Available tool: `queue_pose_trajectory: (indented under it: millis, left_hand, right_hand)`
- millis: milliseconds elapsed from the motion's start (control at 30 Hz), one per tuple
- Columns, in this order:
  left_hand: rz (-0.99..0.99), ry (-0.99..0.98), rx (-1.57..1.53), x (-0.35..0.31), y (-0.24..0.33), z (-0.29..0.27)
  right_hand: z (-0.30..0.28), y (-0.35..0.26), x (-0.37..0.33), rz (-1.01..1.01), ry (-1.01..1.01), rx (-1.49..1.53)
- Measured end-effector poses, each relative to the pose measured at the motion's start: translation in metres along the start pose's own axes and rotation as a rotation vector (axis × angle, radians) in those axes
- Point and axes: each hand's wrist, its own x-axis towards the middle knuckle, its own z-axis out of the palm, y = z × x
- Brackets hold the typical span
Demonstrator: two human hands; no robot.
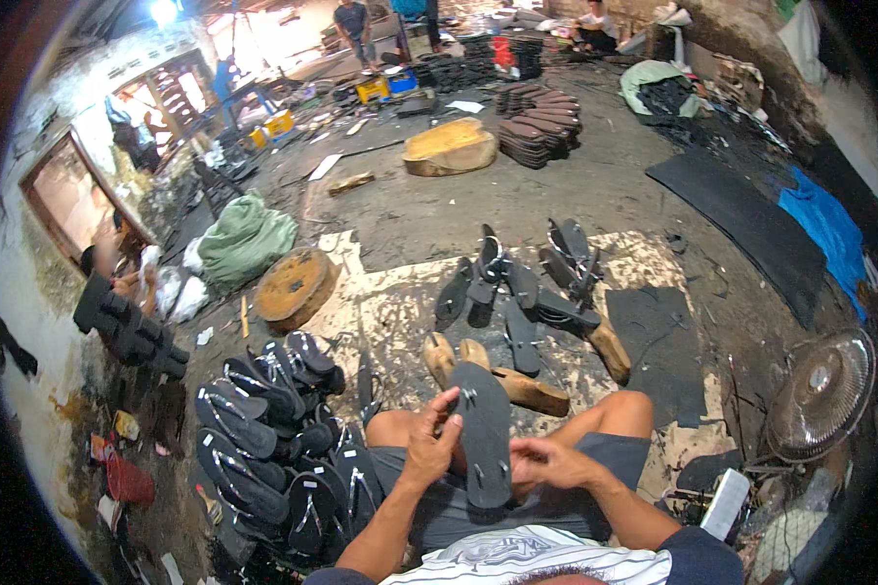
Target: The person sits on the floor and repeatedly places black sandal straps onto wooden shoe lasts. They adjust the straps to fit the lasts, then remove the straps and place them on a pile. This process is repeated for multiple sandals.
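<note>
A black flip-flop [482, 429] is held upright over my lap, its flat face toward me, with small strap ends poking through near the top and lower sides. My left hand [433, 437] grips its left edge, the thumb on the face. At the lower right edge, my right hand [553, 462] has its fingers curled against the sole, partly hidden behind it. Just beyond lie wooden shoe lasts [531, 391] and a loose black sole [522, 336]. Farther out is a cluster of black flip-flops [488, 268] with thin straps.
Many finished flip-flops [239, 439] are piled at my left. A round wood block [298, 289] and a green sack [248, 239] stand beyond them. A fan [820, 395] is on the right, near a black rubber sheet [741, 229]. Other people [353, 34] are in the background.
</note>
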Motion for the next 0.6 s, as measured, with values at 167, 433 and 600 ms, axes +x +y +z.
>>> queue_pose_trajectory:
  millis: [167,433,600]
  left_hand:
    - [0.062,-0.293,0.165,-0.033,-0.002,0.001]
    - [-0.182,-0.163,0.330,-0.050,0.018,0.007]
    - [-0.072,-0.129,0.017,-0.051,0.005,0.010]
  right_hand:
    - [-0.002,-0.061,0.037,0.028,0.212,0.051]
    - [0.017,-0.044,0.038,-0.033,0.071,0.100]
    - [0.020,-0.064,0.026,0.003,0.085,0.106]
